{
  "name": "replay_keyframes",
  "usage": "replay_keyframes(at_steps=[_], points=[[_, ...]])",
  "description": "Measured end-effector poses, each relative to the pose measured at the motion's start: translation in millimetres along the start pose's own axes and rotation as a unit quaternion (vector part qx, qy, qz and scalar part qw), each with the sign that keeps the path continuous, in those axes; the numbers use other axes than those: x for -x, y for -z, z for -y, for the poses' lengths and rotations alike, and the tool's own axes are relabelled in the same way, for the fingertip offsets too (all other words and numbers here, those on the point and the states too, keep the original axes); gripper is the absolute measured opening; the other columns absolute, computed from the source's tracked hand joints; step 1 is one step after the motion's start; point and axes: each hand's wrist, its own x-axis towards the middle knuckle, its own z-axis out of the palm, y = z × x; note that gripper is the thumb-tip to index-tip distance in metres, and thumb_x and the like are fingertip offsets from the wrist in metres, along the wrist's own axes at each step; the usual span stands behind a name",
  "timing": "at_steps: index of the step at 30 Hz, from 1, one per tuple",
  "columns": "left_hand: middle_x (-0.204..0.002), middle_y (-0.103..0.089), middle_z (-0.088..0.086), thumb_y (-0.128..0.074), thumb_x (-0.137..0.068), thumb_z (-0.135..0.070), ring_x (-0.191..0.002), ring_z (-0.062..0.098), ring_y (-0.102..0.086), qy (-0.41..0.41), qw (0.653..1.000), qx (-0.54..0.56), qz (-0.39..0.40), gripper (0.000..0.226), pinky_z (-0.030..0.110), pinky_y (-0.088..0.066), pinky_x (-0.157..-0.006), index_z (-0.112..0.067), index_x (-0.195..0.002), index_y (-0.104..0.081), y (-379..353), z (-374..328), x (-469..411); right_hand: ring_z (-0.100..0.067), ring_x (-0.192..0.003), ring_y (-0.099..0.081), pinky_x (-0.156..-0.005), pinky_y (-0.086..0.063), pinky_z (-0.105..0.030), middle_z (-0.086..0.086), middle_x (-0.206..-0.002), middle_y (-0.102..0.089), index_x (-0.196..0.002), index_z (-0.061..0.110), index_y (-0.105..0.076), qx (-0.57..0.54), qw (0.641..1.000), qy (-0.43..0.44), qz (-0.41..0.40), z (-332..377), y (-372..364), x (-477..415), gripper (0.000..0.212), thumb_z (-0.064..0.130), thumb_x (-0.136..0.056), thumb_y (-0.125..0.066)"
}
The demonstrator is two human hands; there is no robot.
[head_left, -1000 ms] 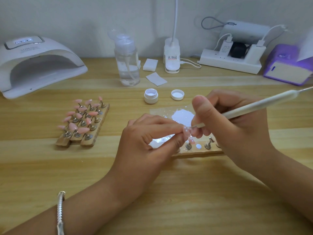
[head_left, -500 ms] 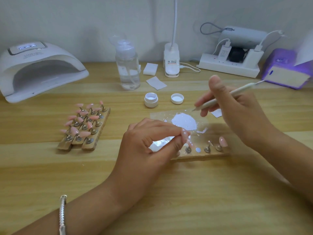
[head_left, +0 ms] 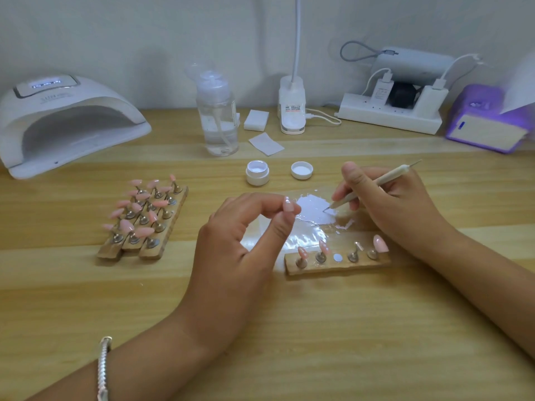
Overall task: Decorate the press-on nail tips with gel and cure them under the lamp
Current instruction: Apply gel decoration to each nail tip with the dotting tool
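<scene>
1. Your left hand (head_left: 231,250) pinches one pink nail tip (head_left: 288,204), fingers (head_left: 282,227) clamped on it
2. Your right hand (head_left: 390,206) grips the dotting pen (head_left: 376,183), fingers curled round it, its point at the white gel puddle (head_left: 314,211), 3 o'clock from the nail tip
3. The curing lamp (head_left: 66,123) sits at 10 o'clock on the counter (head_left: 289,328), well apart

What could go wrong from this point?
The tool is dipped in the white gel puddle; overloaded, it may drip before reaching the nail tip.
The left hand only pinches that nail tip; it could slip or smear.
The right hand, close to the wooden strip, could knock a mounted tip.
</scene>
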Motion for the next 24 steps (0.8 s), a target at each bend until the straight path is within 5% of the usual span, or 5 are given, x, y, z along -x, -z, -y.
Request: replay_keyframes(at_steps=[3,8,24], points=[[-0.091,-0.070,-0.021,-0.061,-0.093,-0.031,-0.092,-0.002,-0.058,-0.002,1.000,-0.001,-0.002,0.010,0.006,-0.035,-0.080,-0.032,-0.091,-0.071,0.1,0.0,0.1,-0.003,-0.058,-0.059,-0.058,-0.047,-0.018,0.004,-0.067,-0.069,-0.068,0.019,-0.073,-0.008,1.000,0.000,-0.012,-2.0,-0.2,0.3,0.042,0.040,-0.099,-0.052],[-0.088,-0.068,-0.023,-0.061,-0.092,-0.029,-0.089,-0.007,-0.056,-0.004,1.000,-0.003,0.001,0.010,0.004,-0.034,-0.079,-0.031,-0.090,-0.071,0.5,-0.8,0.2,0.001,-0.054,-0.054,-0.055,-0.039,-0.007,0.018,-0.055,-0.060,-0.067,0.017,-0.072,-0.006,1.000,0.000,-0.012,-3.0,-0.1,0.3,0.045,0.035,-0.102,-0.050],[-0.088,-0.068,-0.025,-0.060,-0.094,-0.030,-0.088,-0.008,-0.055,-0.007,1.000,-0.016,-0.001,0.011,0.004,-0.034,-0.079,-0.029,-0.091,-0.071,0.1,-1.9,-0.3,0.000,-0.057,-0.056,-0.058,-0.041,-0.008,0.017,-0.059,-0.062,-0.068,0.015,-0.073,-0.026,0.999,0.023,-0.011,-2.1,1.4,-0.2,0.045,0.036,-0.100,-0.049]])
